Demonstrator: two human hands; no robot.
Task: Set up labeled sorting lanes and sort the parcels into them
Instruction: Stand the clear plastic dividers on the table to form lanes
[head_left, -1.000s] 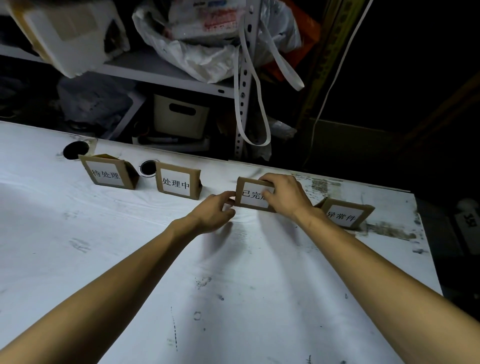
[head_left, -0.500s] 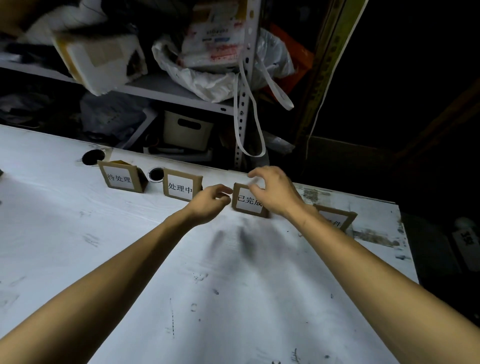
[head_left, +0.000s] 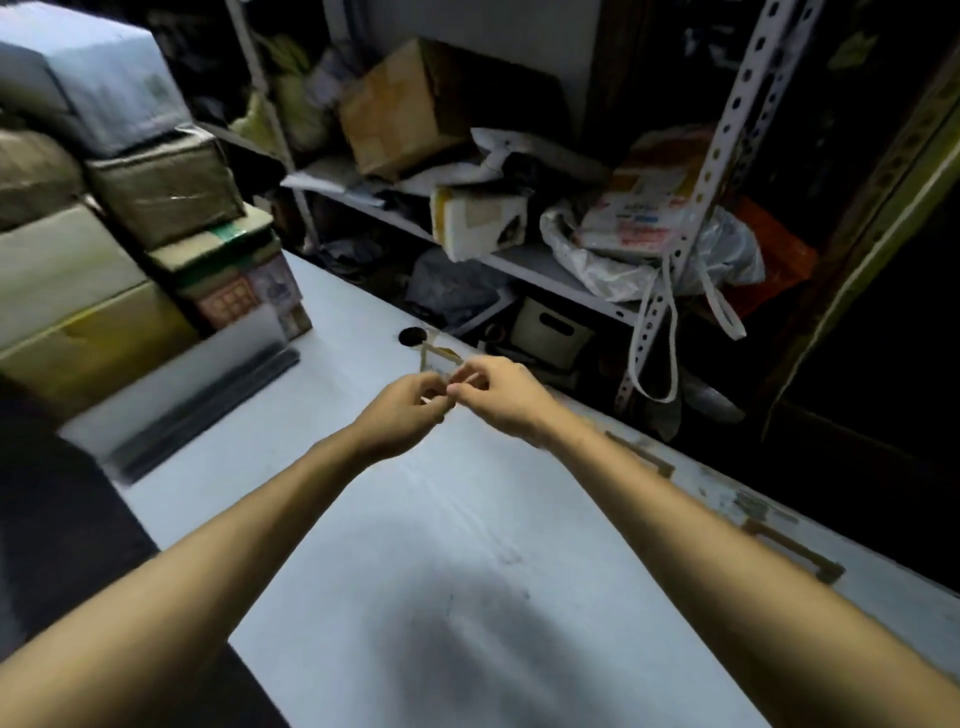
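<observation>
I am reaching both bare arms out over a white table top (head_left: 467, 519), and my hands are meeting near its far edge. My left hand (head_left: 402, 413) and my right hand (head_left: 501, 395) are both curling inward. Thumb and forefinger tips are closing on the near bottom edge of a small brown cardboard label stand (head_left: 440, 358). Each hand is pinching one lower corner lightly. I judge I am holding it this way so that I can nudge it square without tipping it over. The picture is blurring with movement, so the label's face is not readable.

The stand is sitting upright directly beyond my fingertips, just this side of a round dark cable hole (head_left: 412, 336). To the right of my grip and nearer to me, two more brown card stands (head_left: 641, 453) are lining the same back edge. They are showing edge-on and sitting well apart, which I judge is marking separate lanes. Well to the left of my grip, a tall stack of brown and grey cardboard parcels (head_left: 156, 192) is waiting, none of it yet in a lane. Beyond my grip, a cluttered white metal shelf (head_left: 519, 257) is holding boxes and bags.

I judge sorting is not yet beginning, because I am finishing the lane markers first.
</observation>
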